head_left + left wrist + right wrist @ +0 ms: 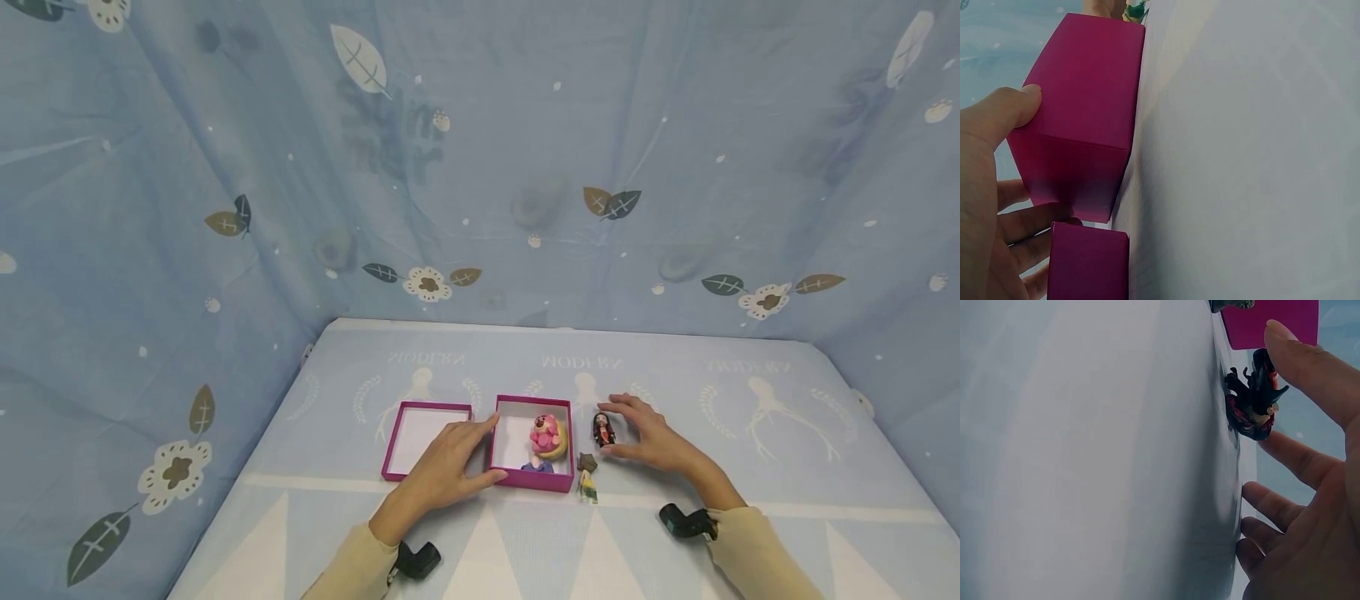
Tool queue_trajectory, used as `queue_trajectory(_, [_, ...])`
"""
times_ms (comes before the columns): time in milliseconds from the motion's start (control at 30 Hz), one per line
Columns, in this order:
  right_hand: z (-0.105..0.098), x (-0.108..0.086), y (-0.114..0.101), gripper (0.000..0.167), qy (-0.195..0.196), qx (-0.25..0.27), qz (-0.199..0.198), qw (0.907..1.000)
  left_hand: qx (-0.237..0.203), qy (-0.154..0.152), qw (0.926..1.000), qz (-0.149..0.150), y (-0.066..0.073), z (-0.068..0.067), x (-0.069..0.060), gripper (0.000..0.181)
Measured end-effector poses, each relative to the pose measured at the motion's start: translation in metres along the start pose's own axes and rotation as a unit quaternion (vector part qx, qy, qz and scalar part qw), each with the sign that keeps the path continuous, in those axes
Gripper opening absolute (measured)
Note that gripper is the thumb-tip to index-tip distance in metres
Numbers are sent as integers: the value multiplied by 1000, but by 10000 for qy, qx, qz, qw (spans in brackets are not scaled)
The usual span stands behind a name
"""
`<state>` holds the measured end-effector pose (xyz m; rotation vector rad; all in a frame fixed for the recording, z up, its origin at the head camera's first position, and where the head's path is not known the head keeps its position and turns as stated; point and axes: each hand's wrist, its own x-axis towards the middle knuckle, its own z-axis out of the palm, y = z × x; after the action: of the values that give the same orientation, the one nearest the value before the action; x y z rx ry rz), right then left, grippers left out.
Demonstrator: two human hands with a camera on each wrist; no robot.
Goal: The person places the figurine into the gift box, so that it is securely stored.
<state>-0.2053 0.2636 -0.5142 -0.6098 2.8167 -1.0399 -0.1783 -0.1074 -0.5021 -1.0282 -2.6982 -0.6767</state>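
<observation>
A magenta box (534, 481) with a white inside stands on the table, holding a pink bear figurine (545, 434) on a yellow ring and a purple-blue piece (537, 467). My left hand (450, 462) grips the box's left side, thumb at the front wall and fingers along the side. To the right of the box, a dark-haired figurine (603, 430) in red and black lies between the thumb and index finger of my right hand (651, 440); their tips meet its two ends. The other right fingers spread loosely in the right wrist view.
Left of the box lies its matching magenta-rimmed lid (406, 433), white inside, partly behind my left hand. A small figurine (587, 478) with a grey-brown head and a yellow-green body lies by the box's right front corner. A blue patterned curtain (480, 167) hangs behind the table.
</observation>
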Motion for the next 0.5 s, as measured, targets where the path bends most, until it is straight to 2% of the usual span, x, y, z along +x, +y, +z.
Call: queue_trajectory(500, [2, 1, 1, 69, 41, 13, 162, 9999, -52, -39, 10000, -65, 0, 0, 0, 82])
